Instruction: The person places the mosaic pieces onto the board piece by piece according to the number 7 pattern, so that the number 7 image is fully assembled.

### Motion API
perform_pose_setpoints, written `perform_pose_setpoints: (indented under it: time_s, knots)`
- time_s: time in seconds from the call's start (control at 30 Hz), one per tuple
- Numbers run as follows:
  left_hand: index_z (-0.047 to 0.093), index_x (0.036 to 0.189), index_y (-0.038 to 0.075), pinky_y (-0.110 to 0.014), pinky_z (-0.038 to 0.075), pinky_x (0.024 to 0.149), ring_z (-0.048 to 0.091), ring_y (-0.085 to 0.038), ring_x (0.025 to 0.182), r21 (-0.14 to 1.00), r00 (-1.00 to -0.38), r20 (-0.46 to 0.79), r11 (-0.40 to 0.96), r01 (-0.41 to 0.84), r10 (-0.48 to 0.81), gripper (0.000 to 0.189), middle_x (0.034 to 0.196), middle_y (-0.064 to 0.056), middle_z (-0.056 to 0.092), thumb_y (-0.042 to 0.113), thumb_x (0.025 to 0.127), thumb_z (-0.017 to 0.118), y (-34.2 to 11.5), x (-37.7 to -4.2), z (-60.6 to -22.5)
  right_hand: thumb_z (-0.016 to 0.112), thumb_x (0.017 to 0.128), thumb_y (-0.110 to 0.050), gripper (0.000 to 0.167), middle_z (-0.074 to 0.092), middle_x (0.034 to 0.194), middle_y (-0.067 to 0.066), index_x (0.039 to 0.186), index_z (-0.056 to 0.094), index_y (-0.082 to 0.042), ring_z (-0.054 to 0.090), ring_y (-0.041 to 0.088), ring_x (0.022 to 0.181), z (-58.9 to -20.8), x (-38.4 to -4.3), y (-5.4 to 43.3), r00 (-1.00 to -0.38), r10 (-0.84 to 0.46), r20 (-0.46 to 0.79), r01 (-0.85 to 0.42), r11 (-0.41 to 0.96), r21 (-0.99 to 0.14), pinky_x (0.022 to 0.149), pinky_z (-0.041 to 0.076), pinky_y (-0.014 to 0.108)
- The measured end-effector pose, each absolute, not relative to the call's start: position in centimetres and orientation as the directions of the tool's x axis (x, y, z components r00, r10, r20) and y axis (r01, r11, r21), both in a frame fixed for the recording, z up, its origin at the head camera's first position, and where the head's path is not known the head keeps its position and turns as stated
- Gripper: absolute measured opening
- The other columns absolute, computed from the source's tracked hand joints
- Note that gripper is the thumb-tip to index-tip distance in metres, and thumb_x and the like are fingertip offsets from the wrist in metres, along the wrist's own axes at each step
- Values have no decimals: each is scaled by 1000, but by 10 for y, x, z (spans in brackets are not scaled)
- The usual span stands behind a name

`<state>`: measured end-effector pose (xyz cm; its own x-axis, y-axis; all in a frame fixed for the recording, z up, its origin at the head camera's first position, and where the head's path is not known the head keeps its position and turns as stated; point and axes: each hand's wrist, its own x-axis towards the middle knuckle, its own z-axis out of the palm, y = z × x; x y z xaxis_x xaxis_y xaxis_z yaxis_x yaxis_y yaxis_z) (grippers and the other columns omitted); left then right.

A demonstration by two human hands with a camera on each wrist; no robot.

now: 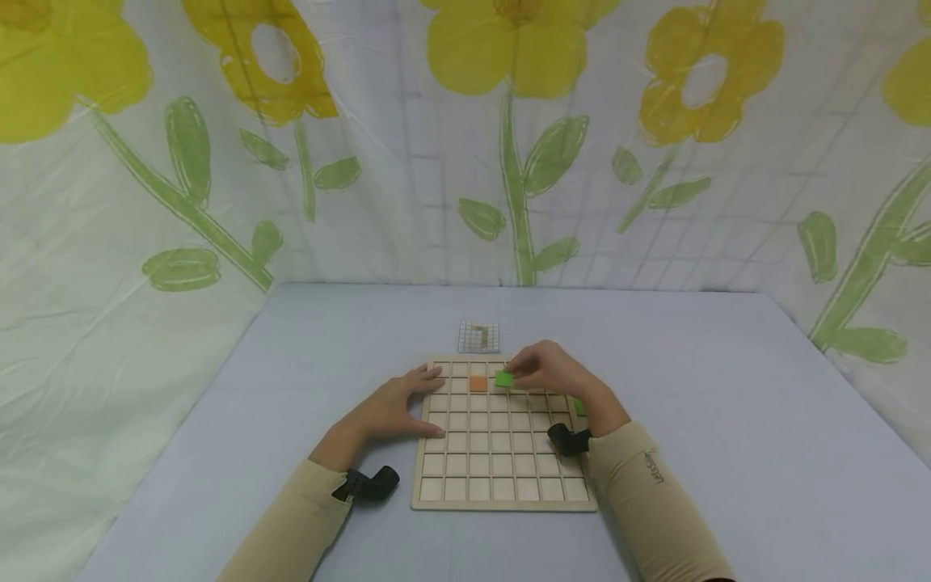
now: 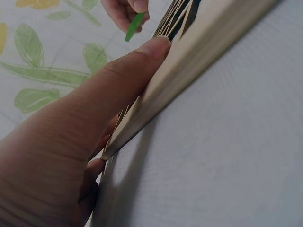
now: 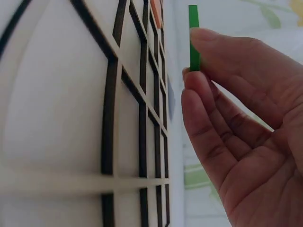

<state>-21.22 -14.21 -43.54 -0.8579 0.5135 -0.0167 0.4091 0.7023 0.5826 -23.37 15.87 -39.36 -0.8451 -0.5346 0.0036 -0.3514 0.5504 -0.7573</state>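
Observation:
A wooden grid board [image 1: 504,506] lies flat on the table, divided into square cells by raised strips. My right hand [image 1: 549,368] pinches a green square tile [image 1: 503,378] between thumb and fingers over the board's upper rows. In the right wrist view that green tile [image 3: 194,38] stands edge-on, apart from the grid. An orange square tile [image 1: 478,383] sits in a cell of the second row from the far edge. With fingers and thumb spread, my left hand [image 1: 396,408] rests on the board's left edge; its thumb [image 2: 154,49] lies on the rim in the left wrist view.
Just beyond the board's far edge lies a small card [image 1: 478,336] printed with a grid pattern. Another green piece [image 1: 579,406] shows at the board's right edge, partly covered by the right wrist. A flower-printed curtain [image 1: 393,162] hangs behind the pale table [image 1: 727,420].

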Motion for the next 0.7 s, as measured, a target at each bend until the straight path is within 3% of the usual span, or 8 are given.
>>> perform_pose_setpoints:
  time_s: [0.33,0.7]
  knots:
    - [45,139,24,-50,18,117,17,-22,145,574,-862,-31,715,399,506,91,152,10,28,62,63,75,-142,-211,-433,73,79,-12,26,71,95,12,102,70,-1,64,14,82,-404,-240,148,-871,-490,-40,-296,588,-753,72,55,26]
    - [45,139,21,-52,19,116,18,-24,144,583,-859,-21,704,406,512,89,152,8,29,60,64,75,-141,-209,-431,74,78,-12,26,68,99,12,101,70,-2,63,16,85,-407,-239,145,-877,-480,-34,-290,584,-758,75,54,28]
